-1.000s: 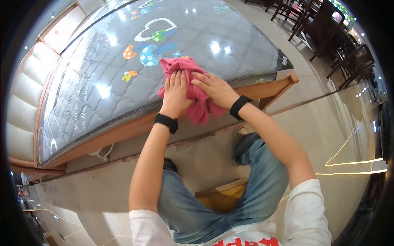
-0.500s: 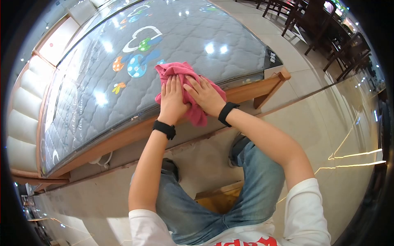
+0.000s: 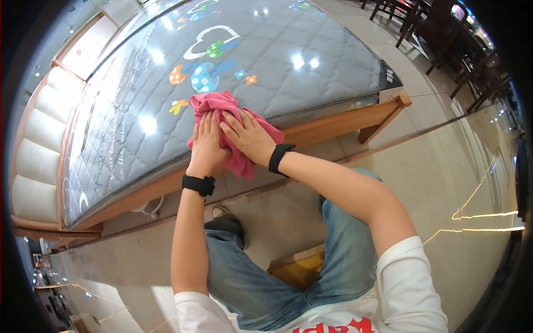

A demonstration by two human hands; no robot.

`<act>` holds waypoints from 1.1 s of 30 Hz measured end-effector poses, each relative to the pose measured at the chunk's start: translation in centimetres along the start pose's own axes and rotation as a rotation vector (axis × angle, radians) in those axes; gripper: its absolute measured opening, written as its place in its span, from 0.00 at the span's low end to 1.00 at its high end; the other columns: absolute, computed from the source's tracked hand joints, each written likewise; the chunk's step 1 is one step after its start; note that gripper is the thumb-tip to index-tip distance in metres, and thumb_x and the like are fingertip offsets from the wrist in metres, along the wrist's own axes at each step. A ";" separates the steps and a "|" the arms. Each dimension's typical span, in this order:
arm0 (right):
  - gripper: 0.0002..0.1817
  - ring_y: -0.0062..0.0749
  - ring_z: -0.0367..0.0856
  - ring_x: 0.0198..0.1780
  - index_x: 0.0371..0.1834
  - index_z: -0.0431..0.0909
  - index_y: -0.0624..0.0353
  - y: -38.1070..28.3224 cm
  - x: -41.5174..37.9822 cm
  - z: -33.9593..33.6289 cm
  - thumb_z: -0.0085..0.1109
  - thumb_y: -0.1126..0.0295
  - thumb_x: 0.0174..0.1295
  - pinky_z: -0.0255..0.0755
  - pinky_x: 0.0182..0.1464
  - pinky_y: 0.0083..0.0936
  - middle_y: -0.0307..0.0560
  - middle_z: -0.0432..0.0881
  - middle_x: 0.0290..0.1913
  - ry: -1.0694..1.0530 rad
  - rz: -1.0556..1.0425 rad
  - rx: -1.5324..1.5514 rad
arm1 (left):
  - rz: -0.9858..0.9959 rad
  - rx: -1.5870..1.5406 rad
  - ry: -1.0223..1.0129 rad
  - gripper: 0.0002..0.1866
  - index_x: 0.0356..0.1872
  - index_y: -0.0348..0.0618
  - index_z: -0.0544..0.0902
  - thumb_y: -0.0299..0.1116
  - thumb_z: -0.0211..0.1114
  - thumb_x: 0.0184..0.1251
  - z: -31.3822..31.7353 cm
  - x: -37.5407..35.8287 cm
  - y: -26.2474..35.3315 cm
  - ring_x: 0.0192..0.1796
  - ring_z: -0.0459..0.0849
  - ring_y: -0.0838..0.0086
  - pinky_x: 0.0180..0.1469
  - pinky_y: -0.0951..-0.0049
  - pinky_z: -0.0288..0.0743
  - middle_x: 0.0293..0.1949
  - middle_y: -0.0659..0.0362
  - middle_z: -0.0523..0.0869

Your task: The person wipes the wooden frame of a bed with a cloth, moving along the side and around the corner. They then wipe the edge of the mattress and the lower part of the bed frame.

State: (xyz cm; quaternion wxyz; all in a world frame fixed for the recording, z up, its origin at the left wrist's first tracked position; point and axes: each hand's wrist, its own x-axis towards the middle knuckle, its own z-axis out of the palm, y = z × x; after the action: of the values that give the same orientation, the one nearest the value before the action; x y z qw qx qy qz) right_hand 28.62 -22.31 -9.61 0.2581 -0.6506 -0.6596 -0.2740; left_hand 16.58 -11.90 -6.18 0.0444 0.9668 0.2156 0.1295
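Note:
A crumpled pink cloth (image 3: 239, 165) lies over the near edge of a grey quilted mattress (image 3: 288, 83) and hangs down across the wooden bed rail (image 3: 327, 123). My left hand (image 3: 209, 145) rests flat on the cloth's left part, fingers stretched forward. Beside it, my right hand (image 3: 251, 137) presses on the cloth with its fingers spread. Both palms face down, and each wrist wears a black band. The part of the rail beneath the cloth is hidden.
A padded headboard (image 3: 39, 150) stands at the left. Dark wooden chairs (image 3: 438, 33) are at the upper right on the tiled floor (image 3: 422, 161). Between my legs sits a yellow-brown wooden object (image 3: 300, 269). A white cable hangs under the bed.
Both hands and the pink cloth have moved left along the mattress edge. The view has shifted slightly, and a small blue and orange flower print now shows beyond the cloth.

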 end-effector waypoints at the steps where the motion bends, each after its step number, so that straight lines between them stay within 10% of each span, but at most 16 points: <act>1: 0.26 0.57 0.63 0.62 0.60 0.63 0.61 -0.1 0.1 0.1 0.51 0.67 0.56 0.59 0.65 0.45 0.57 0.60 0.64 -0.009 0.007 0.009 | 0.005 0.001 0.004 0.51 0.69 0.34 0.52 0.32 0.68 0.39 0.0 0.0 -0.2 0.73 0.53 0.56 0.73 0.57 0.44 0.69 0.45 0.58; 20: 0.29 0.53 0.63 0.62 0.63 0.61 0.58 1.9 -0.9 -2.2 0.52 0.70 0.55 0.59 0.66 0.45 0.54 0.59 0.65 -0.091 -0.028 0.086 | 0.066 0.023 0.064 0.52 0.67 0.33 0.56 0.37 0.73 0.36 1.0 1.1 0.8 0.71 0.54 0.54 0.72 0.54 0.46 0.67 0.46 0.60; 33: 0.35 0.40 0.61 0.67 0.67 0.59 0.49 14.4 -7.2 -11.5 0.53 0.76 0.51 0.50 0.70 0.42 0.45 0.58 0.70 -0.330 0.074 0.015 | 0.185 -0.083 0.138 0.54 0.66 0.31 0.58 0.41 0.74 0.32 5.4 9.2 14.1 0.71 0.55 0.54 0.71 0.51 0.45 0.66 0.45 0.61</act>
State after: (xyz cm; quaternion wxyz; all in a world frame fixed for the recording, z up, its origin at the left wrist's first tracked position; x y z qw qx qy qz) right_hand 43.02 -35.43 -6.03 0.1612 -0.7085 -0.6707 -0.1490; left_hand 31.84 -20.86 -7.24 0.0574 0.9687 0.1226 0.2082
